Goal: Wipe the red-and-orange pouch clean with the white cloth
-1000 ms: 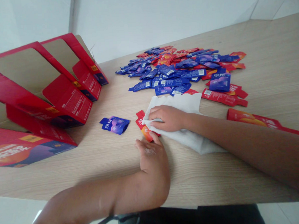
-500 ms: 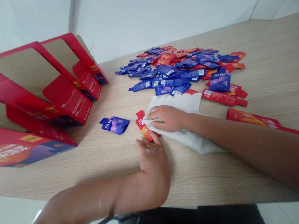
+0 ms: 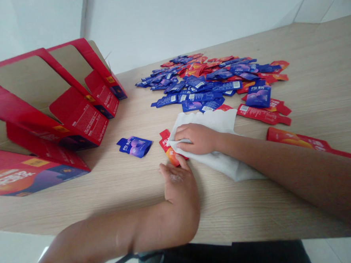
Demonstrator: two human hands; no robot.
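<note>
My right hand [image 3: 196, 139] is closed on a white cloth [image 3: 218, 158], bunching its left edge between thumb and fingers. That edge lies over part of a red and orange pouch [image 3: 171, 149] on the table. My left hand [image 3: 178, 181] rests at the pouch's lower end, wrist bent, with the visible fingers apart and a fingertip touching it. There is a whitish patch on the back of this hand. A blue-purple pouch [image 3: 135, 146] lies flat to the left of the red one.
A heap of blue and red pouches [image 3: 202, 80] spreads at the back of the table. Open red cartons [image 3: 73, 118] stand in a row at the left. Another red pouch [image 3: 301, 139] lies beyond my right forearm. A white wall [image 3: 201, 22] rises behind the table [image 3: 318, 83].
</note>
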